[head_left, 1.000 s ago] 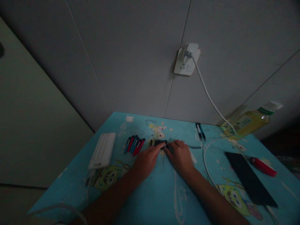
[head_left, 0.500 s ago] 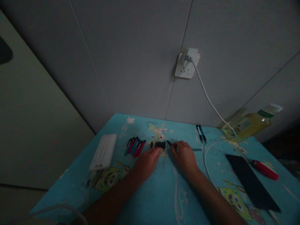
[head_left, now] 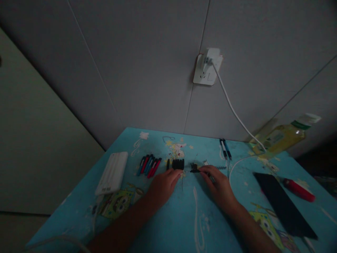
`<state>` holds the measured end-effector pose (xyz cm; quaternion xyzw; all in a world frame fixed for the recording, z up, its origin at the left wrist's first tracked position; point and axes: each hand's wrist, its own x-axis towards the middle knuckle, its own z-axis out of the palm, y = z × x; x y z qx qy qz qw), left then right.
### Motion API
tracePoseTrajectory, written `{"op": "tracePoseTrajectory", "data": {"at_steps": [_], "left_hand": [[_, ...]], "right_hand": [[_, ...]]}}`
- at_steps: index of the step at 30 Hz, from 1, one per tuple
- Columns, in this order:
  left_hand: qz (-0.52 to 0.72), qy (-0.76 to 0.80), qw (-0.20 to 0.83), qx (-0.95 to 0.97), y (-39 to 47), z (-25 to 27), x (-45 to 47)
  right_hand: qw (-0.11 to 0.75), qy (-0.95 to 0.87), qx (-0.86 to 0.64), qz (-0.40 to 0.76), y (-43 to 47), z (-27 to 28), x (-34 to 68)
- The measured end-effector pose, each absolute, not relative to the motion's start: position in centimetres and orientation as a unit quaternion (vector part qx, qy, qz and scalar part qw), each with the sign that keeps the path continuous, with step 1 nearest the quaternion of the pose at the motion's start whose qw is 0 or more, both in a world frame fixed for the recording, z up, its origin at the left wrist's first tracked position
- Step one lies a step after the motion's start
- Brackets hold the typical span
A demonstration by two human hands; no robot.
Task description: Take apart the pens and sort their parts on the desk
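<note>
My left hand (head_left: 163,187) pinches a thin, light rod-like piece (head_left: 185,172), perhaps a pen refill with a spring. Opposite it, my right hand (head_left: 219,183) has its fingertips closed on a small black pen part (head_left: 195,171). The two pieces point at each other end to end; whether one sits inside the other is too small to tell. Just beyond my left fingers lies a row of short black pieces (head_left: 178,163). Red and blue pen barrels (head_left: 149,166) lie farther left. Dark coiled bits (head_left: 220,168), resembling springs, are beyond my right hand.
A white power bank (head_left: 112,173) with a cable lies at left. Pens (head_left: 225,149) rest near the wall. To the right are a yellow liquid bottle (head_left: 284,136), a white cable (head_left: 238,165), a dark flat panel (head_left: 284,203) and a red object (head_left: 298,189).
My right hand has shifted right and slightly nearer, and the black pen part now lies level, in line with the left hand's rod. The view has tilted slightly.
</note>
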<state>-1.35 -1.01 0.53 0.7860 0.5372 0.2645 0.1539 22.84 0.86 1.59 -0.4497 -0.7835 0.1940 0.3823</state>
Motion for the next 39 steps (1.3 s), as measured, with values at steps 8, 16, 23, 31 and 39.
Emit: {"op": "tracePoseTrajectory", "data": {"at_steps": [8, 16, 23, 31, 39], "left_hand": [[0.262, 0.52, 0.161, 0.797, -0.9, 0.0, -1.5], [0.237, 0.5, 0.178, 0.813, -1.4, 1.1, -1.3], [0.214, 0.478, 0.205, 0.827, -1.8, 0.8, -0.7], [0.2, 0.47, 0.204, 0.835, -2.4, 1.1, -0.3], [0.194, 0.477, 0.142, 0.845, -2.1, 0.8, -0.6]], "right_hand": [[0.394, -0.774, -0.46, 0.186, 0.7, 1.9, 23.2], [0.379, -0.789, -0.427, 0.226, 0.2, 2.2, 22.6], [0.356, -0.8, -0.391, 0.283, -0.9, 2.6, 21.3], [0.336, -0.79, -0.429, 0.282, -1.2, 1.8, 20.9], [0.316, -0.822, -0.395, 0.261, -1.2, 2.8, 21.4]]}}
